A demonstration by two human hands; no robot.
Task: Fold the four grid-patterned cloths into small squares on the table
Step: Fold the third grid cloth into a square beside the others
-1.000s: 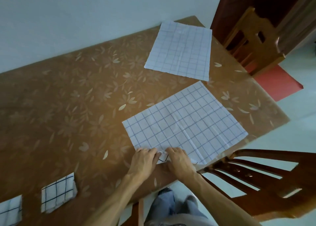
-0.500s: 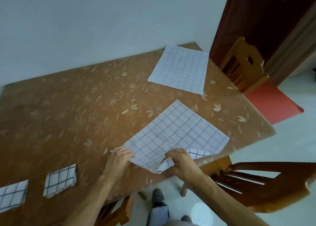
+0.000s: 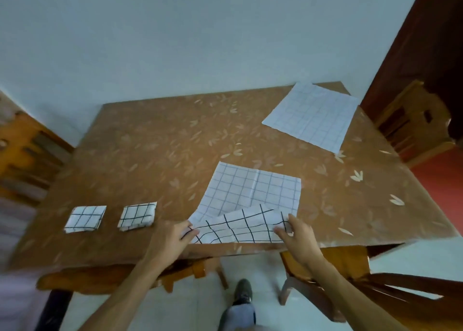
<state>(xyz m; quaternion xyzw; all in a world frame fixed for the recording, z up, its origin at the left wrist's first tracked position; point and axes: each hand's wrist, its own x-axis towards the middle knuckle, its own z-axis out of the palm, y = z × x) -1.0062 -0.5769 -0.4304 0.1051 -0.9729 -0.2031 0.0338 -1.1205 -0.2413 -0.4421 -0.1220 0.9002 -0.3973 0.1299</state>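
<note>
**Left part of the bench.** Two folded cloths are noted on the bench near its near edge: the first small square and, just beside it to the right, the second small square. Both are lying flat and apart from each other, and neither is touched.

**Centre.** The left grip is closed in a pinch on the near left corner of the third cloth. The right grip is closed in a pinch on its near right corner. The near edge held between them is raised off the bench and turned over, so the bolder-lined face is shown. The far part of this cloth is lying flat.

**Governing relation.** The body of the third cloth is found on the far side of both grips. The held edge is set left to right, roughly parallel to the near edge of the bench. The two grips are placed about evenly, one at each end, so neither is judged the nearer. The fold is therefore judged to call for carrying both corners away, toward the far edge, at an equal rate. Uneven travel is judged likely to skew the crease.

**Far right.** The fourth cloth is lying spread out and unfolded at the far right corner, well apart from both grips. Two of four are judged done.
</note>
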